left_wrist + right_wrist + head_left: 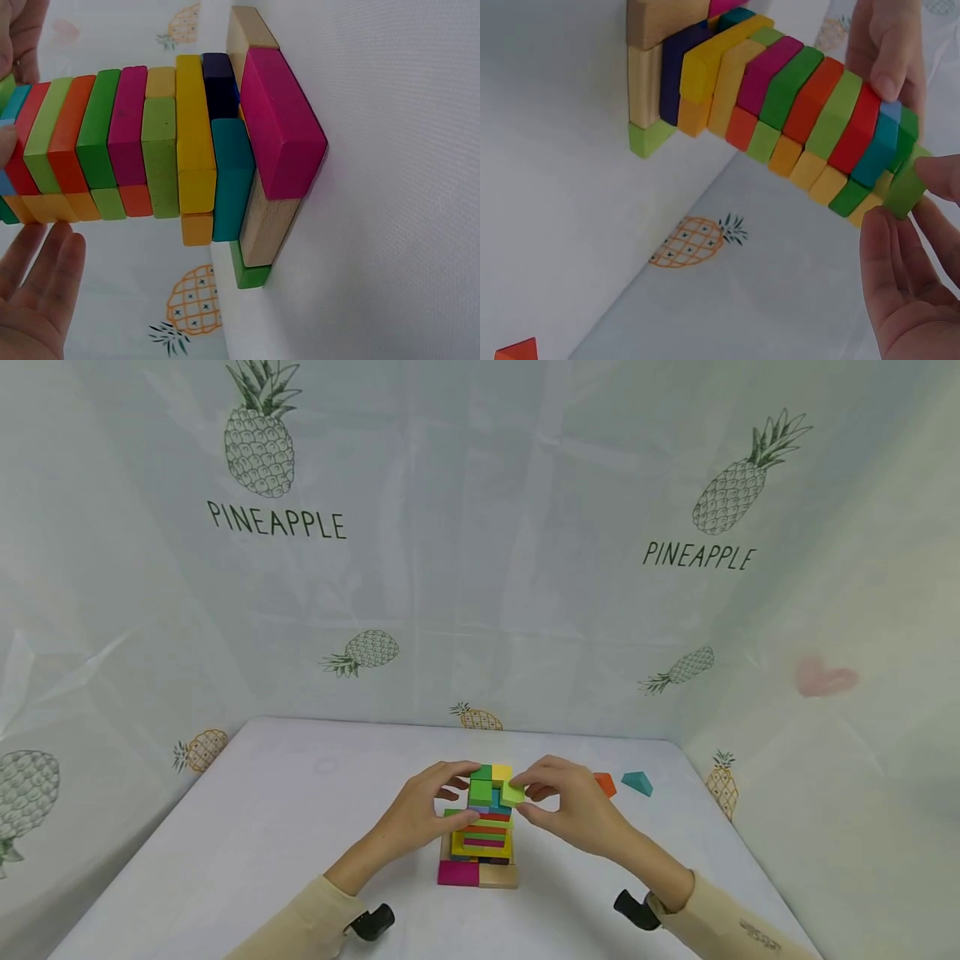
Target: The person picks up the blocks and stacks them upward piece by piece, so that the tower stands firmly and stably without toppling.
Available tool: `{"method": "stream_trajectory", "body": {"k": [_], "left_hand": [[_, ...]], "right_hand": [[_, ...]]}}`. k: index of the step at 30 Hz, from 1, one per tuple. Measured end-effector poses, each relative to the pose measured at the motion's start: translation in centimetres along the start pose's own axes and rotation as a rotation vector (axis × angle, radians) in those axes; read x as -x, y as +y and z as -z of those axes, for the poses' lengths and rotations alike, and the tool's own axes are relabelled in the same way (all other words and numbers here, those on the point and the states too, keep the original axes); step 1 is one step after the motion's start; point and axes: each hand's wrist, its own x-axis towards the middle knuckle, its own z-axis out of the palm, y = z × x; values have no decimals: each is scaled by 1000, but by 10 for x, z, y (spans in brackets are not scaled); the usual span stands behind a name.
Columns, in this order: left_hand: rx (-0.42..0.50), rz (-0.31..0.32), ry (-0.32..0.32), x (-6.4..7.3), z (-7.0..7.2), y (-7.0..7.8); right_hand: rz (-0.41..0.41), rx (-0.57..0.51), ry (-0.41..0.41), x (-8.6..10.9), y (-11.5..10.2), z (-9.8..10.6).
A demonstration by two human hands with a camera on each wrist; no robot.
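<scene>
A tower of colourful wooden blocks [487,831] stands upright on the white table. My right hand [573,806] pinches a light green block [905,186] between thumb and fingers at the tower's top right corner; whether the block rests on the tower, I cannot tell. On the other side, my left hand [416,806] holds the upper tower, its thumb against the front and its fingers along the left side. Low down, a magenta block [283,124] and bare wooden blocks form the wide base. Part of the upper tower hides behind the fingers.
An orange block [605,783] lies on the table behind my right hand, partly covered by it. To its right is a teal block [637,782]. A pale curtain with pineapple prints [480,568] hangs round the table [300,810].
</scene>
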Motion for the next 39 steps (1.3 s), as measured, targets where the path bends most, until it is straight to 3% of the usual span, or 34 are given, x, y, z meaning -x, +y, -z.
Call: {"method": "stream_trajectory", "body": {"k": [6, 20, 39], "left_hand": [[7, 2, -6, 0, 0, 1], [9, 1, -6, 0, 1, 1], [9, 4, -7, 0, 1, -1]], "right_hand": [[-21, 16, 0, 0, -1, -5], [42, 92, 42, 0, 1, -11], [109, 86, 73, -4, 2, -14]]}}
